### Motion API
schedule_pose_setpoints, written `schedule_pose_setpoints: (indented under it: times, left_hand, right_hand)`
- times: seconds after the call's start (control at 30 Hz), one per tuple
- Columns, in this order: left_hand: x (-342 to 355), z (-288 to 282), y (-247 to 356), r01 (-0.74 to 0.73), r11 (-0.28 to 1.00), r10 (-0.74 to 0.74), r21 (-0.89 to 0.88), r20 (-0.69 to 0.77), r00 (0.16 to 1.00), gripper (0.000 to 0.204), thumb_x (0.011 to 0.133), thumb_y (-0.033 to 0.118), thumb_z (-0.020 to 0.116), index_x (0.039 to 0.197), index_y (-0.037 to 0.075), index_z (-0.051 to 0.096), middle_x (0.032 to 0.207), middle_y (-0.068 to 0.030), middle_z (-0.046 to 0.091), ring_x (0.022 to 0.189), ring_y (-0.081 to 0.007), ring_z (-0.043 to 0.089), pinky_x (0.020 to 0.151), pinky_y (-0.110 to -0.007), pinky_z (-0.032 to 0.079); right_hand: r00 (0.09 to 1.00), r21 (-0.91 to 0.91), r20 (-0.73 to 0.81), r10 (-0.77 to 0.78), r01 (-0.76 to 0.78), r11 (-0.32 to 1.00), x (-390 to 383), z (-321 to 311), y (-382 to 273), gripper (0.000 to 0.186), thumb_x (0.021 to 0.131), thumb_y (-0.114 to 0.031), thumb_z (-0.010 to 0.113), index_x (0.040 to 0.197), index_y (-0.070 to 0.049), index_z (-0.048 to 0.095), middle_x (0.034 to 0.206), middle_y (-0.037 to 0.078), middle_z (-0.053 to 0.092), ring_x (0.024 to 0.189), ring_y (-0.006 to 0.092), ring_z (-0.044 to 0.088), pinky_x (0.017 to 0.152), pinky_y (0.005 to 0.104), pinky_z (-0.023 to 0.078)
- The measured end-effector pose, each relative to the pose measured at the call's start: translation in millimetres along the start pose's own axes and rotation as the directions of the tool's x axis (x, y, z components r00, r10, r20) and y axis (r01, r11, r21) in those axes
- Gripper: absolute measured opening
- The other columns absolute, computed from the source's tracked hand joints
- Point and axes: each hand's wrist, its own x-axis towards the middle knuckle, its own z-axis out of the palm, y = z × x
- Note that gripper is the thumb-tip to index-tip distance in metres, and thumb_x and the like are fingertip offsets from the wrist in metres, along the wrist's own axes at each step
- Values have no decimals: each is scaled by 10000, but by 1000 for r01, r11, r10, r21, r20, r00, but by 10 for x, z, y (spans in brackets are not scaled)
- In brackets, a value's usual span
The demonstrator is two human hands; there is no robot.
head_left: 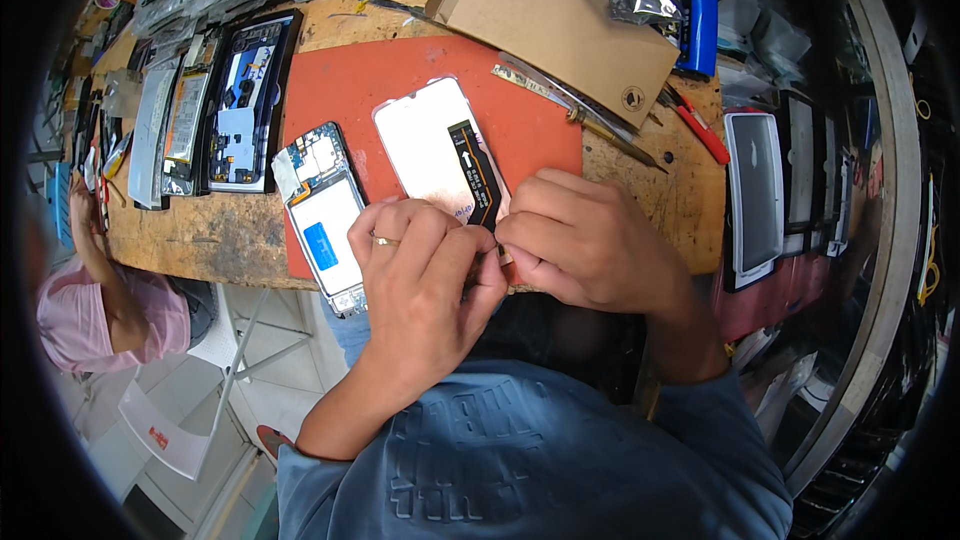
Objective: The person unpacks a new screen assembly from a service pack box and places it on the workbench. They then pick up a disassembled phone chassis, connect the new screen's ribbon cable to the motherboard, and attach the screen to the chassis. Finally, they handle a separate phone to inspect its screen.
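Two hands work close together: the left hand's [425, 260] and the right hand's [590, 240] fingers look pinched on the lower end of the black cable [470, 165], though the very tips are partly hidden. The cable lies over the white panel [415, 130], just beyond the fingers, on the red mat [540, 90]. If the two pinches pull unevenly, the cable could crease or tear — it looks thin — or drag the panel askew. Left of the fingers, the phone frame [320, 200] seems to reach past the worktop's [225, 252] near edge; a nudge from the left knuckles could tip it off. Beyond the right fingers lies a pointed tool [615, 138] — a wide outward sweep could knock it rolling.
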Motion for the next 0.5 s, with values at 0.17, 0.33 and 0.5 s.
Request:
schedule_pose_setpoints:
  times: [0.17,0.33,0.5]
  left_hand:
    - [-22,-11,-22,-3,1000,3,26,-8,1000,234,764,110,847,963,81,728,942,-64,615,994,-293,621,1018,-471,384]
    - [12,-98,62,10,997,-10,75,2,1000,233,782,149,850,973,89,732,939,-59,612,999,-280,623,1061,-487,388]
    - [110,-58,105,-157,949,161,273,9,987,150,793,136,790,910,87,711,921,-68,616,1027,-259,633,1083,-500,437]
  right_hand:
    - [999,-3,-38,2,-2,1000,-6,28,5,164,847,-92,758,921,-58,615,922,96,569,862,296,651,684,434,533]
    - [997,29,-61,44,-42,999,-59,-40,12,182,856,-62,769,1004,-45,664,948,102,610,867,307,665,700,429,539]
    - [977,-67,-196,85,-99,993,-123,-131,36,197,857,-33,772,1036,-38,690,932,103,629,817,319,666,702,437,540]
